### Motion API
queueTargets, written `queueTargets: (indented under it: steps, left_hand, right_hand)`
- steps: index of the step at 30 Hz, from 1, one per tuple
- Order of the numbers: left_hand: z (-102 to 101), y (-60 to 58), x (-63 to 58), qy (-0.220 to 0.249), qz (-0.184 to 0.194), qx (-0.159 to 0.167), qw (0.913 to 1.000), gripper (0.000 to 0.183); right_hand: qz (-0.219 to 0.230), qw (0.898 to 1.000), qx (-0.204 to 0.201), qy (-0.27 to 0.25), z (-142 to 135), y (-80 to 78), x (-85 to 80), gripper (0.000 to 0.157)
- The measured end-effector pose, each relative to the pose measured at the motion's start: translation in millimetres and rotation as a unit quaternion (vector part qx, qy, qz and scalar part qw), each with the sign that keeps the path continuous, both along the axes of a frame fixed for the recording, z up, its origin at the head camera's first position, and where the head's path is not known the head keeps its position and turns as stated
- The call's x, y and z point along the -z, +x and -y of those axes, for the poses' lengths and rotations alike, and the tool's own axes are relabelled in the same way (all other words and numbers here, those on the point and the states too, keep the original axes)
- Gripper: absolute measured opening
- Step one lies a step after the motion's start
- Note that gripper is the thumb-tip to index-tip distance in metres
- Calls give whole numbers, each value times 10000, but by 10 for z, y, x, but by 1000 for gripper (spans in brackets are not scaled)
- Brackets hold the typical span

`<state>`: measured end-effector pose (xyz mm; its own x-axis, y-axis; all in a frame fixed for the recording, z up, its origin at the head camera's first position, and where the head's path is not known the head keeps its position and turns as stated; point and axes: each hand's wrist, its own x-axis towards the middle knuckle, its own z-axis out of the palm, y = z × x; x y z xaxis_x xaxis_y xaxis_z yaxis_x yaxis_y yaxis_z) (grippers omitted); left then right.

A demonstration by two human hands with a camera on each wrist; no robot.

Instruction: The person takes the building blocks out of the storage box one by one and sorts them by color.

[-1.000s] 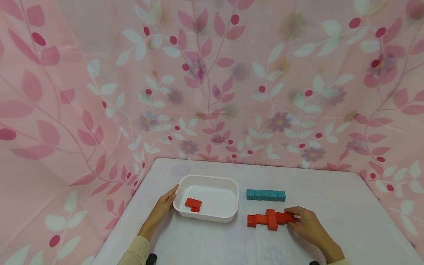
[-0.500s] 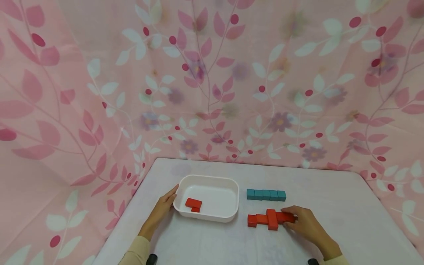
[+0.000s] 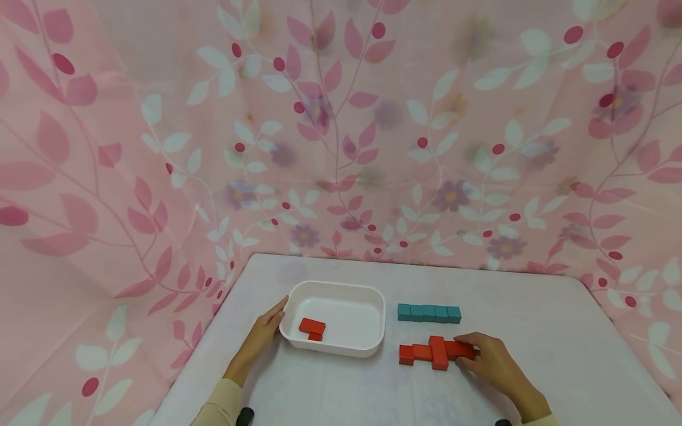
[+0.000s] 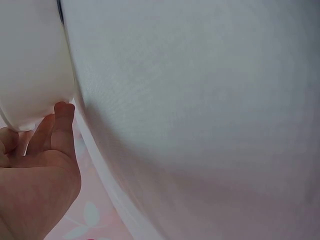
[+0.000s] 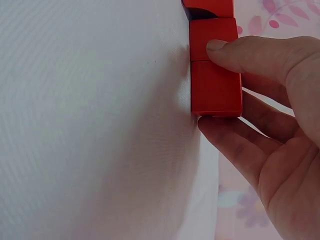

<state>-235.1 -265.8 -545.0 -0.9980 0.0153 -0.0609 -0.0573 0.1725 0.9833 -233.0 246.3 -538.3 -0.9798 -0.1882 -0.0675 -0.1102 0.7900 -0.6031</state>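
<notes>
My left hand (image 3: 260,332) holds the left end of a white plastic tub (image 3: 346,350); in the left wrist view its fingertips lie against the tub's outer wall, with the thumb near the rim. Inside the tub are a larger red block (image 3: 312,326) and a smaller red piece (image 3: 315,337). To the right, my right hand (image 3: 492,358) grips the right end of a row of red blocks (image 3: 422,352). Close up, my thumb lies across the near side of the end red blocks (image 5: 216,87), with fingers behind and at the end. One longer block (image 3: 438,353) stands crosswise in the row.
A straight row of teal cubes (image 3: 428,313) lies behind the red row, right of the tub. A white cloth covers the table (image 3: 341,390). Pink floral curtains (image 3: 341,148) hang behind and along the left side.
My right hand has shifted slightly left, and the red end block now sits straighter in line with the row. The left hand and tub have stayed in place.
</notes>
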Motion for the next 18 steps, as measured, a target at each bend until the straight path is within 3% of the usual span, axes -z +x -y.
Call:
queueTargets:
  steps: [18]
  left_hand:
    - [-13, 8, -17, -72, 31, -41, 10000, 46]
  right_hand:
    - [61, 9999, 83, 124, 37, 24, -32, 47]
